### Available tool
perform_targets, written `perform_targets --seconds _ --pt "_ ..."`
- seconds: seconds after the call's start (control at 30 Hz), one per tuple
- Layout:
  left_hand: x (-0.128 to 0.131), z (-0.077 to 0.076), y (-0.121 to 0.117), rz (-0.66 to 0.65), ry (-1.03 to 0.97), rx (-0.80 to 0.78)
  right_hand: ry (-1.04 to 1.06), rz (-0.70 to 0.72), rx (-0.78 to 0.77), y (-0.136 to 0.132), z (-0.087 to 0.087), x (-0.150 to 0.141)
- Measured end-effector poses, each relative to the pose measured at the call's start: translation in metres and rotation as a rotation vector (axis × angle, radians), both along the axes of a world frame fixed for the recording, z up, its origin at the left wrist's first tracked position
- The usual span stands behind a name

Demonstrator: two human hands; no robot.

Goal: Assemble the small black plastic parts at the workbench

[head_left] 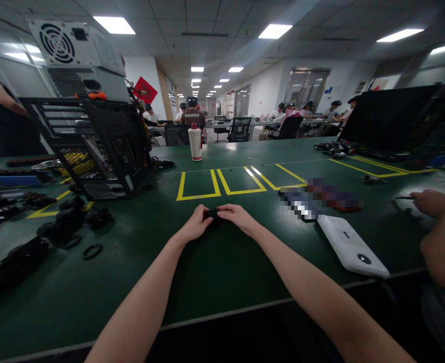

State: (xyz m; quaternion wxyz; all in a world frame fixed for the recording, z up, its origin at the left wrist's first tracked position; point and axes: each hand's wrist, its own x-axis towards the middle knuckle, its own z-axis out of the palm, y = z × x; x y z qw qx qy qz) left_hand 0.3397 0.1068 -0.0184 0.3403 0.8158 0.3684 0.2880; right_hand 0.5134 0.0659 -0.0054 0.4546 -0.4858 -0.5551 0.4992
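Both my hands meet over the green table (pixel 222 267), in front of the yellow tape marks. My left hand (pixel 197 225) is closed, its thumb and fingers gripping one side of a small dark object (pixel 212 214). From the other side my right hand (pixel 237 217) pinches the same thing. It looks black and compact, but its exact kind is too small and dark to tell. Part of it is hidden behind the fingers. Two black rings, the nearer one (pixel 92 251) lying flat, are off to the left beside a row of bundled black items (pixel 61 222).
A black computer case (pixel 109 151) with a power supply (pixel 78 50) on top stands left. A white bottle (pixel 195 143) stands beyond the tape. Right are a white phone-like device (pixel 353 244), blurred-out items, a large dark monitor (pixel 396 121) and another person's hand (pixel 436 203) holding a thin tool.
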Motion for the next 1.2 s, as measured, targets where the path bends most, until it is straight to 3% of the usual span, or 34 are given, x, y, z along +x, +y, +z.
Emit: perform_targets --seconds 0.27,0.53,0.87,1.2 --pt "-0.001 0.001 -0.001 -0.005 0.020 0.006 0.010 0.018 0.101 -0.002 0.000 -0.001" --pt "0.000 0.008 -0.006 -0.022 0.016 -0.046 0.106 0.070 -0.032 -0.006 0.009 -0.002" --pt "-0.002 0.013 -0.011 -0.026 0.058 -0.066 -0.054 0.031 0.090 -0.006 0.007 -0.002" --pt "0.001 0.014 -0.018 0.035 0.076 0.013 0.093 0.106 0.069 -0.001 0.002 0.001"
